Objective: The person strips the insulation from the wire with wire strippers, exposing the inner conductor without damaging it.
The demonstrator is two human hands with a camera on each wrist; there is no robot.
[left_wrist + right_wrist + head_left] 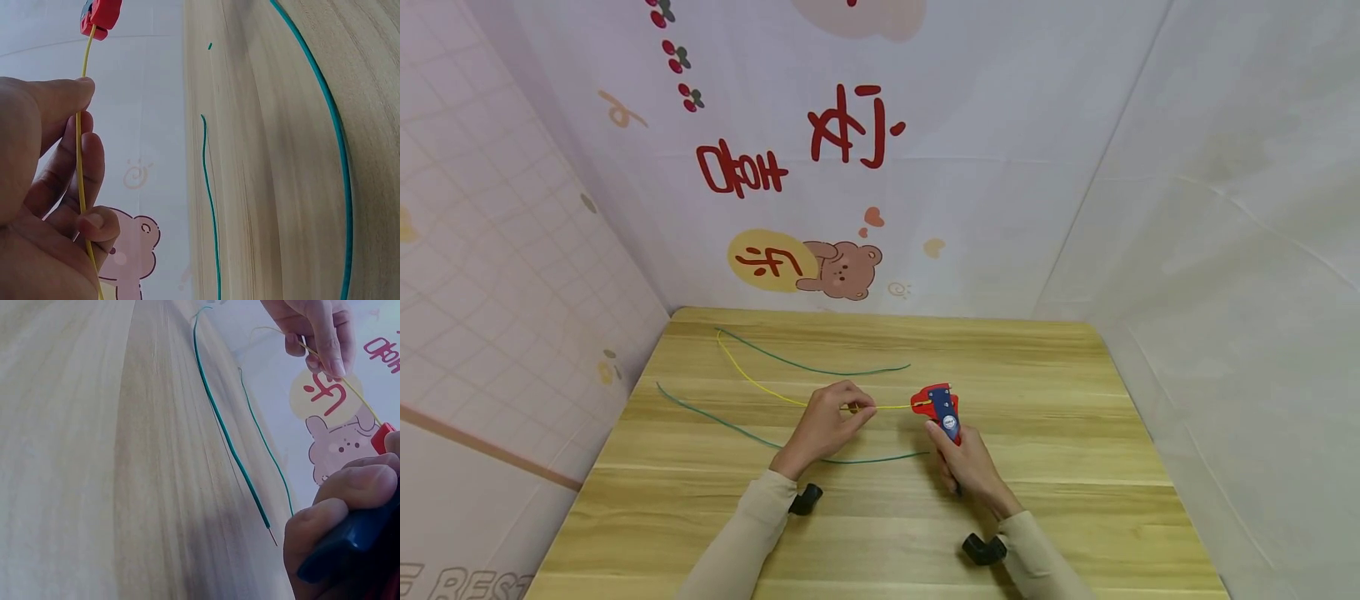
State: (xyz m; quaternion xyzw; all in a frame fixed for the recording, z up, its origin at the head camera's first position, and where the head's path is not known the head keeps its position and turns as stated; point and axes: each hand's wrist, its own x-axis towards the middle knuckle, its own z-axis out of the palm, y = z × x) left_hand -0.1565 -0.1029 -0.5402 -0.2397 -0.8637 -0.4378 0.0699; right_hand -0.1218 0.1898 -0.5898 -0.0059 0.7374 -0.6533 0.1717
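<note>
My left hand (pixel 829 423) pinches a yellow wire (pixel 891 407) between thumb and fingertip; the wire also runs along the palm in the left wrist view. Around the handles of a red and blue wire stripper (pixel 943 403), my right hand (pixel 972 463) is wrapped. The yellow wire's right end goes into the stripper's red head (pixel 103 12); what happens inside is hidden. Its other end reaches the back left of the table. A near green wire (pixel 730 423) passes under the left forearm, and its right end shows bare copper (pixel 273 537). Farther back lies another green wire (pixel 805 366).
A wooden table (pixel 1037 367) stands against white printed cloth walls (pixel 985 167). On it lies a tiny green piece (pixel 210 45), seen in the left wrist view. Black wrist mounts (pixel 983 550) stick out beside both sleeves.
</note>
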